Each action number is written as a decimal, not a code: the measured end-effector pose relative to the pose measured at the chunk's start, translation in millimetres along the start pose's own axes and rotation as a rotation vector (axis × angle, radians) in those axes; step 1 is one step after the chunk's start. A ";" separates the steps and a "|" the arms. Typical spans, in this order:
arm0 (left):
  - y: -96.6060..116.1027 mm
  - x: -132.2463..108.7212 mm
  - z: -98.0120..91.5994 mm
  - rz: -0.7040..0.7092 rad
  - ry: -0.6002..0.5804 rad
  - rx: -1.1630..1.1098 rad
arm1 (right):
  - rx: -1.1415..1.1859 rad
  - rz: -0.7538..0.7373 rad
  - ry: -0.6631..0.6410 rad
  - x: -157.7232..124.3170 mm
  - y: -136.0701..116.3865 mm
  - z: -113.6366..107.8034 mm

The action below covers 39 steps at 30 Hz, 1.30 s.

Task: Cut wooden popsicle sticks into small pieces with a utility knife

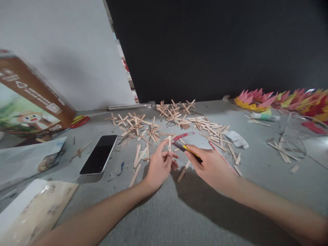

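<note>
Upright between the fingers of my left hand is a short wooden craft stick. My right hand grips a black and yellow utility knife, its front end pointing left, close to the stick; whether the two touch I cannot tell. Just beyond my fingers lies a curved red strip. A loose craft stick rests on the grey surface between my hands. Farther back are star-like clusters of crossed sticks and a spread of loose sticks.
A smartphone lies to the left, near red and yellow scissors and a printed box. Plastic packets sit at front left. Pink and yellow paper pieces, a glue stick and a crumpled tissue are on the right.
</note>
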State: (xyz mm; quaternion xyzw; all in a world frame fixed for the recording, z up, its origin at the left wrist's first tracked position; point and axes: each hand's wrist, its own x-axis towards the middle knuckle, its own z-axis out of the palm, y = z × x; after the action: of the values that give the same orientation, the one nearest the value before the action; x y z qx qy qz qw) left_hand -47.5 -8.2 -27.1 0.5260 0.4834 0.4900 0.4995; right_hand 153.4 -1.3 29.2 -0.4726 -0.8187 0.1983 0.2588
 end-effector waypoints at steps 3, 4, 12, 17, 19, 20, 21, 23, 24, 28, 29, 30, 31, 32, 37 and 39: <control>1.6 -0.3 0.5 0.008 -0.003 -0.021 | -0.021 0.012 -0.028 -1.0 -2.3 0.1; 2.1 -0.5 0.8 0.016 -0.006 -0.024 | -0.018 0.024 -0.037 -0.3 -2.4 0.5; -0.3 -0.1 1.2 0.044 -0.012 -0.035 | 0.014 0.063 -0.066 3.6 -0.2 6.1; -1.9 0.0 1.2 0.054 -0.012 -0.026 | 0.047 0.056 -0.090 3.9 -2.4 5.2; -2.1 -0.2 1.4 0.057 -0.012 -0.014 | 0.066 0.059 -0.105 4.4 -3.6 4.2; -2.1 -0.3 1.4 0.057 -0.011 -0.006 | 0.082 0.067 -0.109 4.6 -3.9 4.0; -2.0 -0.4 1.3 0.057 -0.010 0.002 | 0.105 0.078 -0.113 4.8 -3.8 4.1; -1.4 -0.6 1.1 0.062 -0.010 0.004 | 0.178 0.095 -0.117 5.4 -2.3 5.7; -0.9 -0.6 0.8 0.065 -0.012 -0.002 | 0.218 0.101 -0.119 5.8 -0.9 7.2; 2.1 -0.2 0.1 0.038 -0.039 -0.016 | 0.352 0.100 -0.110 7.1 6.6 15.7; 2.8 0.0 0.0 0.030 -0.049 -0.015 | 0.377 0.099 -0.105 7.3 8.4 17.8; 3.5 0.1 -0.1 0.026 -0.055 -0.010 | 0.403 0.101 -0.101 7.3 9.9 19.7; 4.2 0.3 -0.2 0.023 -0.054 -0.005 | 0.428 0.106 -0.103 7.2 11.2 21.2; 4.9 0.4 -0.3 0.021 -0.048 0.001 | 0.454 0.118 -0.111 7.2 12.3 22.5; 8.4 0.7 -1.6 0.016 -0.029 0.094 | 0.631 0.225 -0.199 7.5 17.3 25.8; 9.6 1.2 -2.3 0.023 -0.045 0.125 | 0.704 0.259 -0.231 7.6 20.2 27.0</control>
State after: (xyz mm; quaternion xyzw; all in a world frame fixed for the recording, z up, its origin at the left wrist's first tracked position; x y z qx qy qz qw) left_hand -49.5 -7.3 -17.5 0.5727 0.4957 0.4527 0.4706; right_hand 147.3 12.8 -1.7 -0.4289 -0.6580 0.5498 0.2841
